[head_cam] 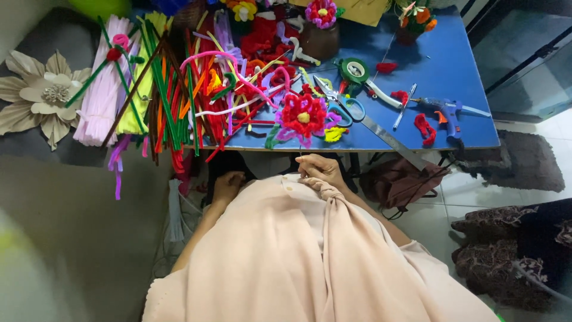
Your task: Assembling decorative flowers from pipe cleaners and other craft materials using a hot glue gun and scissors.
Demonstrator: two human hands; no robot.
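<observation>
My left hand (pixel 228 186) rests curled in a loose fist on the beige garment (pixel 280 256) over my lap, just below the blue table's front edge (pixel 381 145). Nothing shows in it. My right hand (pixel 320 170) lies a little to the right on the same cloth. Its fingertips are pinched on a thin dark strand (pixel 300 157) that rises toward the table edge. Directly above it on the table lies a red pipe-cleaner flower (pixel 302 115) with a yellow centre, purple petals and a green stem.
A large heap of coloured pipe cleaners (pixel 173 89) covers the table's left half. Scissors (pixel 339 101), a green tape roll (pixel 355 70), a metal ruler (pixel 384 136) and a blue glue gun (pixel 447 112) lie to the right. A paper flower (pixel 44 95) sits at the left and a brown bag (pixel 399 182) under the table.
</observation>
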